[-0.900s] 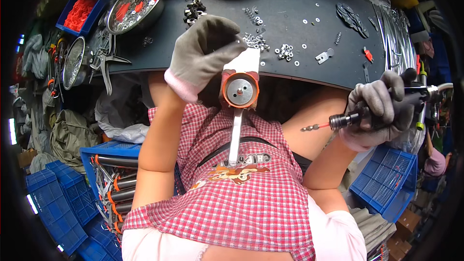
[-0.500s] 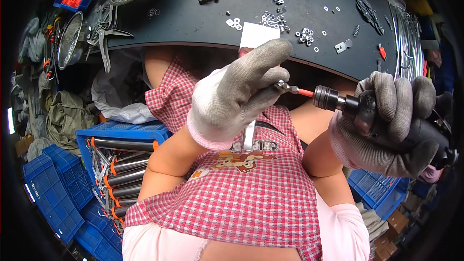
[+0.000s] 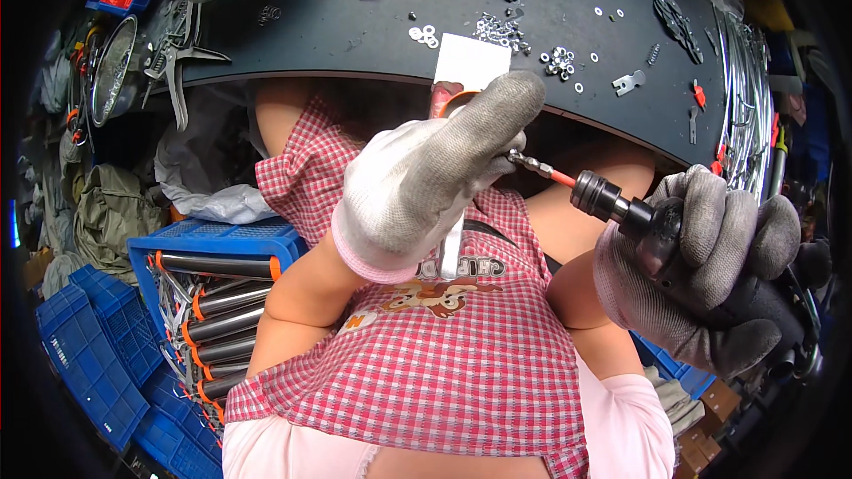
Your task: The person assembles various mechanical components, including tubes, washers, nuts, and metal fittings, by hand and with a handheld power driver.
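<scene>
A dark, curved workbench carries scattered washers, nuts, a white card and pliers. Below its edge, the gloved left hand pinches the bit of a power screwdriver, fingers pressed together. The gloved right hand wraps tightly around the tool's body. Blue crates holding metal tubes stand at the person's left.

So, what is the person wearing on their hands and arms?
Both hands wear grey knitted work gloves. The left hand glove has a pink cuff at the wrist. The right hand glove looks darker and more soiled. The forearms are bare, with no sleeves on them.
</scene>
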Tool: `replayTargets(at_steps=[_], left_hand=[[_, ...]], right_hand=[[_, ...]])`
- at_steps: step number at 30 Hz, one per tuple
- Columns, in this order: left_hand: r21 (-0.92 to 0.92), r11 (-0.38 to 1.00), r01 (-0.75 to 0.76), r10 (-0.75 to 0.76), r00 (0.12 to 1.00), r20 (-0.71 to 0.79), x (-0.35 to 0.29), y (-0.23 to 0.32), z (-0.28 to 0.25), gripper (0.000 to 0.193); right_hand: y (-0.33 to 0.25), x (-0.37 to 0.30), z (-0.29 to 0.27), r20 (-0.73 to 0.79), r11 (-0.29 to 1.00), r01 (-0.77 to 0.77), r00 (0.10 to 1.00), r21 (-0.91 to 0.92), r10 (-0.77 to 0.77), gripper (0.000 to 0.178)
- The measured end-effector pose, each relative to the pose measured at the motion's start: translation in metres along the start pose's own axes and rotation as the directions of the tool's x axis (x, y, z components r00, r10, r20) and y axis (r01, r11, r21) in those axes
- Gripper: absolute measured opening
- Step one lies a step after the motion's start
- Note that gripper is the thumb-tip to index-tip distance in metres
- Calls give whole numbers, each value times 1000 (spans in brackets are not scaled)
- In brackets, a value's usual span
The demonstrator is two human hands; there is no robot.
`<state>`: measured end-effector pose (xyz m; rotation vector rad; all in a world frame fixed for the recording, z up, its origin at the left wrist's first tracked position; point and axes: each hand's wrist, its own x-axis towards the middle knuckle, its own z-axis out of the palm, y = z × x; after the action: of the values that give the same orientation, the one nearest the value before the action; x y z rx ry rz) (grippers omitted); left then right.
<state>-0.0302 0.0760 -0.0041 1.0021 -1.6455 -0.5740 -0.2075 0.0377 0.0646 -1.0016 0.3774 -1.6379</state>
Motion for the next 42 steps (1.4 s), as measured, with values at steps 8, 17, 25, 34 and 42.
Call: replayTargets(at_steps=[8,17,25,34,42], left_hand=[[-449,891,72,-185,959,-215,-6,1,18,42],[592,805,-47,-153,947,282,-8,-16,-2,45],[732,680,42,-318,917,243,-8,-1,7,53],[730,670,136,-412,886,214,-14,-10,12,61],[704,707,63,-308,924,227,-15,-18,6,53]], right_hand=[[5,10,-49,382,987,-95,923,129,39,42],[25,8,-45,-7,986,-98,995,135,100,45],[46,12,-43,61,980,-172,984,100,166,44],[51,23,-61,129,953,-282,955,109,268,41],[63,20,-47,146,963,-250,961,103,234,43]])
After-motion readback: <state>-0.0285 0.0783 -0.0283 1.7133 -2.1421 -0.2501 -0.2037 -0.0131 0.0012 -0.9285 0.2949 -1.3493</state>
